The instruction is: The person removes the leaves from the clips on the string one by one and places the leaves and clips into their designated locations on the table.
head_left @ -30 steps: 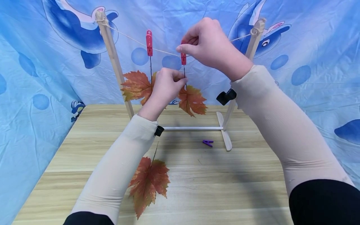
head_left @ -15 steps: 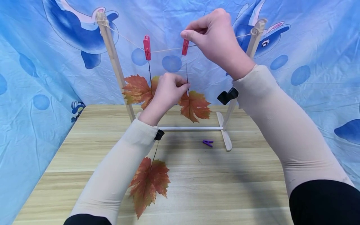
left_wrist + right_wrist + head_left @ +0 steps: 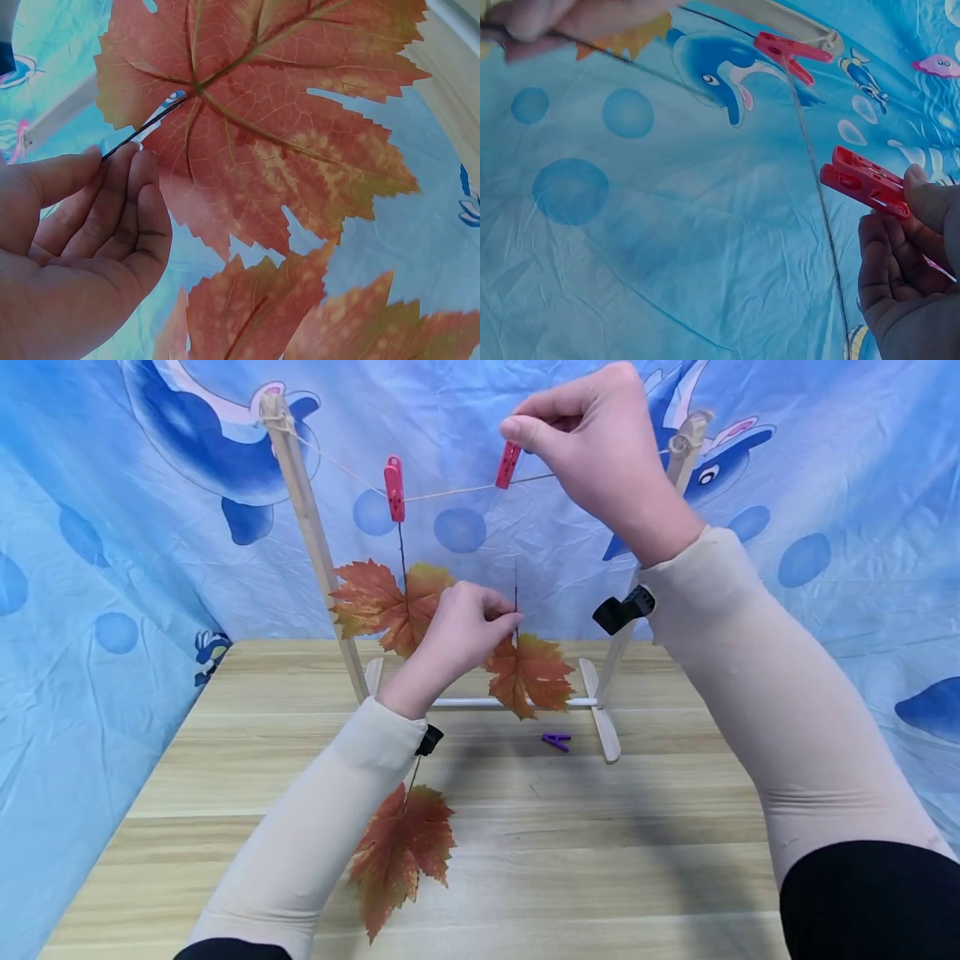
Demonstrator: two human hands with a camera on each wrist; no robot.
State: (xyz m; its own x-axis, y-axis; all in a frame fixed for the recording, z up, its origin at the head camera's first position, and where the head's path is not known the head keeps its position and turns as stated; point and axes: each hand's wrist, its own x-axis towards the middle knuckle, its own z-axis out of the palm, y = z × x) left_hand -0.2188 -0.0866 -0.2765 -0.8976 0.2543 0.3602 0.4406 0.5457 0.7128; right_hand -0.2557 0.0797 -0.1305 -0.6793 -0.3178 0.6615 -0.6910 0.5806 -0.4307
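Observation:
My left hand pinches the dark stem of an orange-red maple leaf, whose blade hangs below the fingers and whose stem tip points up, apart from the string. Higher up, my right hand holds a red clothespin between thumb and fingers. This clothespin's free end is right at the string; whether it grips the string I cannot tell. To the left, another red clothespin sits on the string, with a second maple leaf hanging from it by the stem, partly behind my left hand.
Two wooden posts carry the string, joined low down by a white rod. On the wood-grain table lie a third maple leaf, partly under my left forearm, and a purple clothespin. A blue dolphin-print cloth hangs behind.
The maple leaf in my left hand has come away from the right-hand red clothespin and moved down. My right hand has risen to the right with that clothespin, and the string has lifted there.

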